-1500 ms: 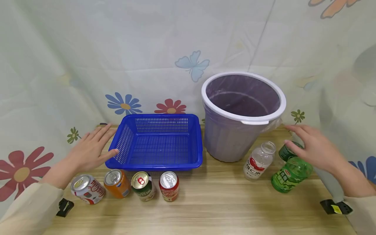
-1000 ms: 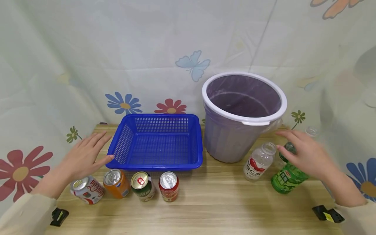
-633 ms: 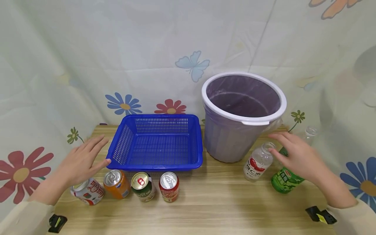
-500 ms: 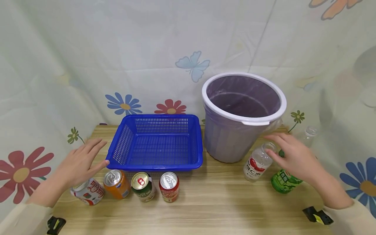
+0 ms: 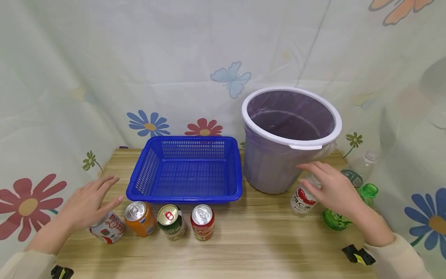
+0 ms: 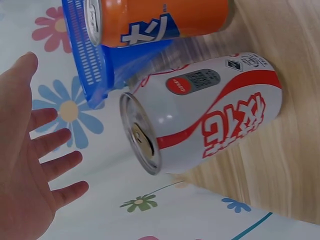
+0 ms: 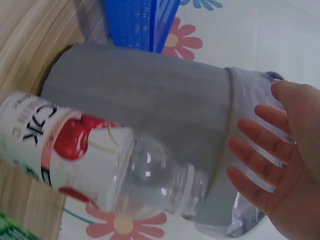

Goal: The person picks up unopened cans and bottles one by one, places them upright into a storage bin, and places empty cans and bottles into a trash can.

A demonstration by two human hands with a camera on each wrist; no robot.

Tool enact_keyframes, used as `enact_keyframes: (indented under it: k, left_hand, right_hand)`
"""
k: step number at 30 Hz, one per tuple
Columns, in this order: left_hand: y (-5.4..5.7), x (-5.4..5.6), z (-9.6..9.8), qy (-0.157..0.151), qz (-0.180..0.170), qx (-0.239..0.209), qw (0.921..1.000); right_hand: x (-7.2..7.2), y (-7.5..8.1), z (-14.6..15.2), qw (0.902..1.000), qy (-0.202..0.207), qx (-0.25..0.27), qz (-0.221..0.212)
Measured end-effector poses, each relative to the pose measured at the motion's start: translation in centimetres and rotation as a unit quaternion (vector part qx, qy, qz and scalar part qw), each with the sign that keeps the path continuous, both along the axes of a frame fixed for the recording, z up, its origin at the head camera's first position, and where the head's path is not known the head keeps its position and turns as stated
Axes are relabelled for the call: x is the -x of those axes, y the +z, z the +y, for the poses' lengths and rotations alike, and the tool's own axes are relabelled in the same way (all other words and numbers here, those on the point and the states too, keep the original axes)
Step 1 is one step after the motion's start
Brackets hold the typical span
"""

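Observation:
My left hand (image 5: 85, 203) hovers with spread fingers above a white Coca-Cola can (image 5: 108, 228), holding nothing; the left wrist view shows a gap between the palm and the can's top (image 6: 141, 134). To its right stand an orange soda can (image 5: 141, 220), a dark green can (image 5: 172, 223) and a red can (image 5: 203, 223). My right hand (image 5: 332, 190) is over a clear bottle with a cherry label (image 5: 302, 200), covering part of its neck. In the right wrist view the fingers are apart from the bottle's mouth (image 7: 192, 192). A green bottle (image 5: 368, 193) is partly hidden behind the right forearm.
A blue plastic basket (image 5: 188, 199) sits behind the cans. Right of it stands a lined grey bin (image 5: 268, 170) with a white rim. Another clear bottle (image 5: 366, 164) is at the far right. A flowered cloth (image 5: 174, 46) hangs behind the wooden table (image 5: 251, 248).
My right hand has moved left from over the green bottle to over the cherry-label bottle. My left hand has drawn back from beside the basket to over the white can. The containers stay put.

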State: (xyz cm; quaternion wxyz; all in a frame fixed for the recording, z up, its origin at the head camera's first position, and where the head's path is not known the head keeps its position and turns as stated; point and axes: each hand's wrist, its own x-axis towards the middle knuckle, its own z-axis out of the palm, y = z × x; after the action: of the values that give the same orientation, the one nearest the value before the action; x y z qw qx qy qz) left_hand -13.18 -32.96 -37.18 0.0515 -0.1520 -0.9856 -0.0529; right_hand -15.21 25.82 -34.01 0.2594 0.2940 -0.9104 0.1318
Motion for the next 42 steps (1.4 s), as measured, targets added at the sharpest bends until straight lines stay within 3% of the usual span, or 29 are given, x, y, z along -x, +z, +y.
enact_keyframes:
  k: [26,42]
  left_hand:
    - [-2.4,-0.9,-1.5,0.004,-0.006,-0.008,0.9999]
    - [-3.7,-1.3,-2.1,-0.005,-0.001,-0.019,0.9998]
  right_hand:
    - [1.8,-4.1,-4.2,0.9975,0.031,0.055,-0.033]
    - [2.1,-6.6,-6.5,0.9878,-0.027,0.105,-0.112]
